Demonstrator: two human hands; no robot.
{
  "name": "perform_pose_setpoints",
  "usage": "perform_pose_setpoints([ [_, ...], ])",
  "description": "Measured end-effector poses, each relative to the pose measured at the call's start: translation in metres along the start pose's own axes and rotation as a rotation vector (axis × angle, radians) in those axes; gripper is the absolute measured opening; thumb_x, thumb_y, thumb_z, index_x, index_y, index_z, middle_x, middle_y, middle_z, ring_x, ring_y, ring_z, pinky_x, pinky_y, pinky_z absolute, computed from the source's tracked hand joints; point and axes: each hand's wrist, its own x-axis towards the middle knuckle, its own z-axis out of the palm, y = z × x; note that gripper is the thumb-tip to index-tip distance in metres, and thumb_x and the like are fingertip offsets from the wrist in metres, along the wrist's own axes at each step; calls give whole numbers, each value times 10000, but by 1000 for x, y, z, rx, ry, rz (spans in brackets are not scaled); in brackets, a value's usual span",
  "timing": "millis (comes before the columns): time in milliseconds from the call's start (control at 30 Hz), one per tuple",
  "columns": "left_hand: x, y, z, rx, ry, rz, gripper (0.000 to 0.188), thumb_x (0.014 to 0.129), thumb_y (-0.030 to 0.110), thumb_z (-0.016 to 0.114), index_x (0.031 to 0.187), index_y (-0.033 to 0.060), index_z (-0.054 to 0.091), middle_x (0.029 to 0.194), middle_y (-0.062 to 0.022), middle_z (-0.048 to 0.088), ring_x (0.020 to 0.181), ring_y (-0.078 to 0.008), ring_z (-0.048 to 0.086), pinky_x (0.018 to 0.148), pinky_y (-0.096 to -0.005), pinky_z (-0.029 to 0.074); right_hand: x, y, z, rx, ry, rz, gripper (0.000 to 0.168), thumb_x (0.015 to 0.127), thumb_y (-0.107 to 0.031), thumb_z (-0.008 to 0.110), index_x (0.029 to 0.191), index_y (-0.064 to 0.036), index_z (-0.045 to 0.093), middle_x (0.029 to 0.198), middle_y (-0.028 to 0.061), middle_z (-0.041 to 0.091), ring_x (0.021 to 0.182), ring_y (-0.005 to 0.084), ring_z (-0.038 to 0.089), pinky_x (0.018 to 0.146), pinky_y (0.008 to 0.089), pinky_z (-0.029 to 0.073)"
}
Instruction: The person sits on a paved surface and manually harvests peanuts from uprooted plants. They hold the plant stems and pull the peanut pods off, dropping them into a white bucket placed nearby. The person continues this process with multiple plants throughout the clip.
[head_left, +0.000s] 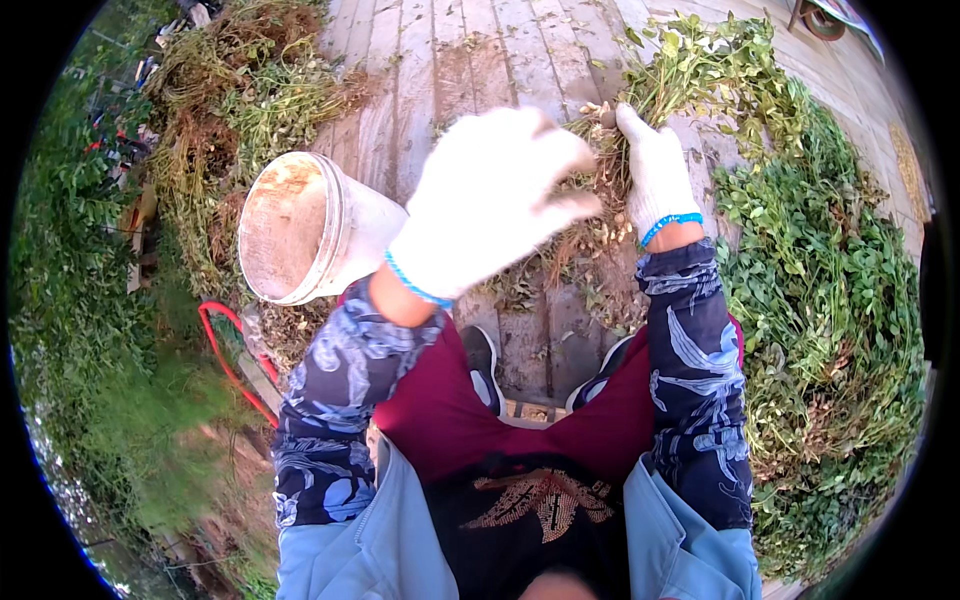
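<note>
My right hand (660, 169), in a white knitted glove with a blue cuff, grips a bundle of peanut plants (664, 79) by the stems. Its leaves spread up and to the right; roots and pale pods hang beside and below the hand. In a matching glove, my left hand (499, 195) is raised to the left of the roots, blurred and overexposed, fingers apart and partly curled; nothing shows between them. A white plastic bucket (367, 217) lies tipped left of centre, partly behind my left hand, its mouth facing left; its visible inner wall is dirt-stained.
Green peanut plants (825, 262) are heaped along the right. Pulled plants with brown roots (202, 135) form a pile at the left, near a red curved tube (217, 352). Loose leaves and soil lie on the plank-like floor (412, 82). A wheel (823, 22) stands at the top right.
</note>
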Motion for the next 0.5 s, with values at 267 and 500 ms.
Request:
perform_pose_setpoints([
  [267, -2, 15, 82, 89, -97, 124, 248, 786, 231, 772, 983, 146, 648, 948, -57, 603, 912, -259, 628, 752, -403, 476, 5, 6, -6, 225, -31, 27, 249, 971, -230, 632, 987, 14, 681, 879, 104, 687, 723, 222, 647, 645, 396, 525],
  [500, 4, 16, 93, -270, 165, 207, 219, 767, 126, 765, 954, 122, 649, 988, -53, 685, 873, -262, 678, 721, -409, 493, 6, 4, -12, 175, -14, 32, 236, 970, -212, 639, 1005, 14, 698, 897, 93, 702, 741, 206, 664, 665, 371, 545],
])
